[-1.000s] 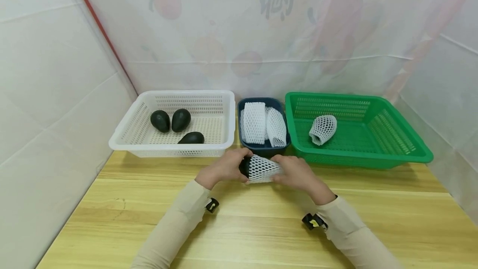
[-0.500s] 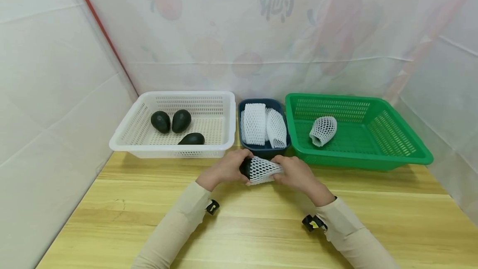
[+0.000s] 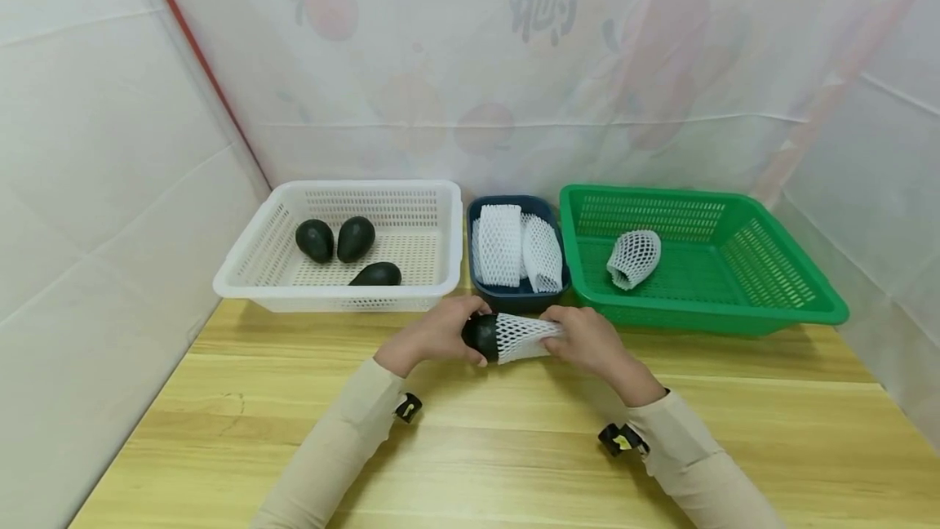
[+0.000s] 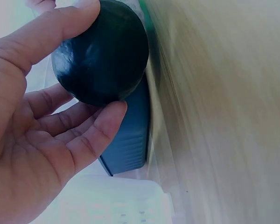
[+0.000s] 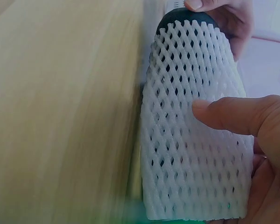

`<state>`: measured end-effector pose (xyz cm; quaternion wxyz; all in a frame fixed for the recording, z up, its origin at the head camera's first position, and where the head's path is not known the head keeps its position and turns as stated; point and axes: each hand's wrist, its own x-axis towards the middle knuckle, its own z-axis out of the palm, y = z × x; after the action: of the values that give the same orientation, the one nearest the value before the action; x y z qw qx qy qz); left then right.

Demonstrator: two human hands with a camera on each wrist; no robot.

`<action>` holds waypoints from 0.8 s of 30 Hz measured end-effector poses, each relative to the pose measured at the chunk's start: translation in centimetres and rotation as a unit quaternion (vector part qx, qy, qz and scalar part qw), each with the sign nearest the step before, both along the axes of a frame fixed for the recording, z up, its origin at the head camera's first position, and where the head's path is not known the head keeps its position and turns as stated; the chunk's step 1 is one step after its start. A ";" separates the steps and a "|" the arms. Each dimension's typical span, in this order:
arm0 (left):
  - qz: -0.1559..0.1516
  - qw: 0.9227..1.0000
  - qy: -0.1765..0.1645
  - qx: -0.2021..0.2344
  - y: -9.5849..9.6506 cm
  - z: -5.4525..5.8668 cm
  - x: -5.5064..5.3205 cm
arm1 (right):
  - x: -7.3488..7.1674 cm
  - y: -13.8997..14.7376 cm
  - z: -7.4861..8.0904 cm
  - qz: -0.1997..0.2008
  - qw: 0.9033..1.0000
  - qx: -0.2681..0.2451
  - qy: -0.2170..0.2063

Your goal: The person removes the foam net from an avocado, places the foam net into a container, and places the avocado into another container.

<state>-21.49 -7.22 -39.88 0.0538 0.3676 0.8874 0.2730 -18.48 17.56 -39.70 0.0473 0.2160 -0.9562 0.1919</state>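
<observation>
Dark green avocado (image 3: 481, 339), partly inside a white foam net (image 3: 523, 338), is just in front of the navy box (image 3: 518, 301). We see the left hand (image 3: 437, 334) gripping its bare end, right hand (image 3: 590, 344) pinching the net between thumb and fingers. More nets (image 3: 501, 245) in the box. We count three bare avocados (image 3: 356, 239) in the white basket (image 3: 338, 294), one netted piece (image 3: 637, 256) in the green basket (image 3: 705, 315). Table (image 3: 485, 464) contact: we can't tell.

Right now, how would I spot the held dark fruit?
Find the navy box beside the green basket. Just in front, the left hand grips the dark fruit. Unlike the three bare ones in the white basket, it sits partly inside a white net.
</observation>
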 end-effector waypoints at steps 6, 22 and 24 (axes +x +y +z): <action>0.003 1.000 -0.009 -0.007 -0.2 0.0 0.1 | -0.1 0.3 -0.2 0.000 1.000 0.001 -0.011; 0.006 1.000 -0.029 0.000 -0.1 0.0 0.3 | 0.0 0.4 -0.4 -0.001 1.000 -0.003 -0.026; 0.006 1.000 -0.031 -0.002 0.0 0.0 0.3 | 0.0 0.4 -0.3 0.003 1.000 -0.007 -0.029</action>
<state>-21.23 -7.20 -39.87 0.0801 0.3539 0.8878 0.2831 -18.51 17.95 -40.00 0.0206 0.2131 -0.9551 0.2049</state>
